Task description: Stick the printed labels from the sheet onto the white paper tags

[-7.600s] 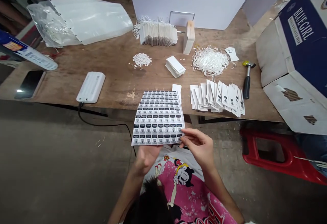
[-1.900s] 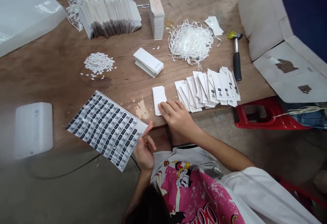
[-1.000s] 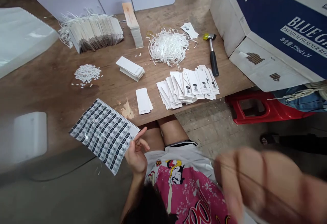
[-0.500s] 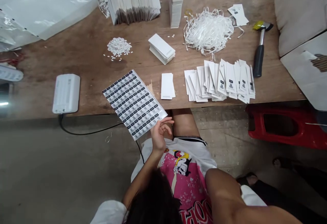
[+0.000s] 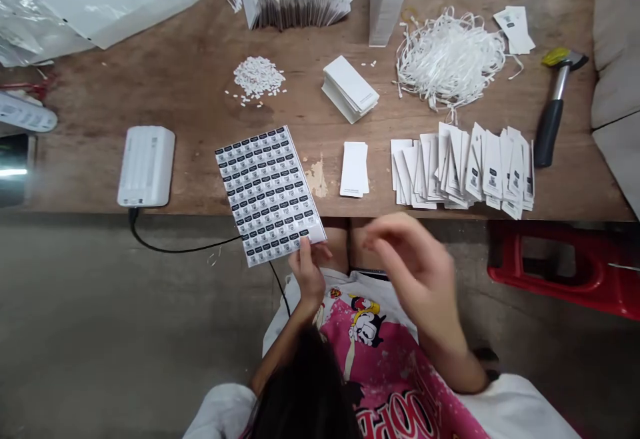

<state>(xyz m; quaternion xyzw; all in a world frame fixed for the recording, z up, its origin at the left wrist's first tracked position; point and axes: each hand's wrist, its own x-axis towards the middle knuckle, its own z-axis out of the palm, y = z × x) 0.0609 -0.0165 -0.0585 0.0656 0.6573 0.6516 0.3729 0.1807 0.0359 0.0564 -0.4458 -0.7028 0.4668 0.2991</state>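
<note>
My left hand [image 5: 309,279] pinches the lower right corner of a sheet of stickers [image 5: 270,192], thumb on top. Rows of small black-and-grey printed labels cover it, with a bare white patch near the held corner. The sheet is tilted and partly over the table edge. My right hand [image 5: 420,272] is in the air to the right, in front of the table edge. It is blurred, its fingers curled and the tips drawn close to the thumb; anything between them is too small to make out. Nearest to it on the table are a few white cards [image 5: 354,169].
Fanned tags with labels [image 5: 493,165], a stack of cards [image 5: 350,85], white strings [image 5: 450,59] and a hammer [image 5: 553,115] lie on the wooden table [image 5: 190,85]. A white device [image 5: 147,165] with a black cable stands left. A red stool [image 5: 560,272] is at right.
My right hand has come up into view from the lower right. My left thumb now lies over the sheet's corner, and the sheet has turned slightly. The view has shifted.
</note>
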